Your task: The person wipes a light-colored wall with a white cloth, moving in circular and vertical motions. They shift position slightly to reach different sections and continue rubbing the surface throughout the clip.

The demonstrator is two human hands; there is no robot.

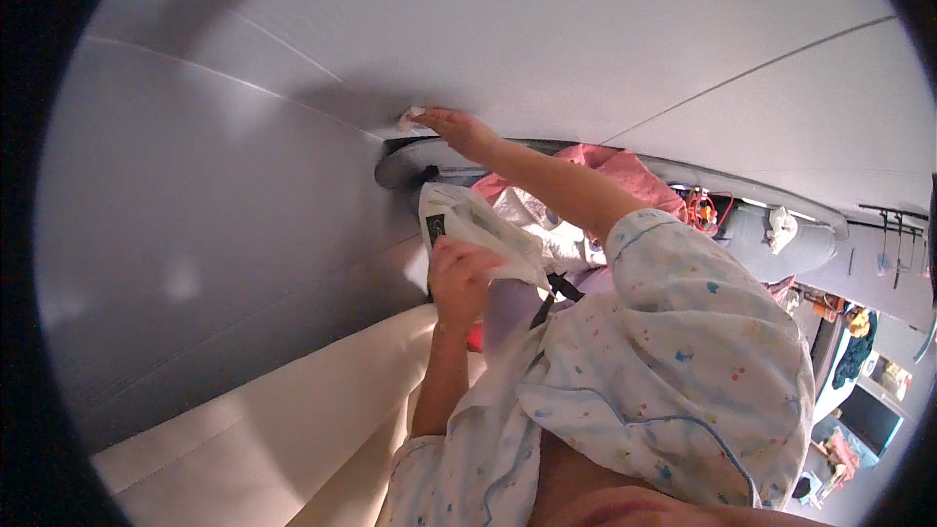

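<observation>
My left hand [461, 274] grips a soft white bag or packet [483, 223] that bears a black label with writing. Above it, my right arm stretches out to the pale wall. Between the fingertips of my right hand [454, 128] is a small crumpled white tissue or wipe [411, 118], at the wall's surface just above a grey rounded edge. Whether the tissue presses on the wall, I cannot tell. Part of the bag's near side is hidden behind my left fingers.
Pink cloth [629, 176] and rumpled white fabric lie behind my right arm. A cream padded surface [241, 439] runs along the lower left. Farther right are a red cable [721, 212], a white crumpled item [782, 229] on a grey cushion, and a dark screen [870, 419].
</observation>
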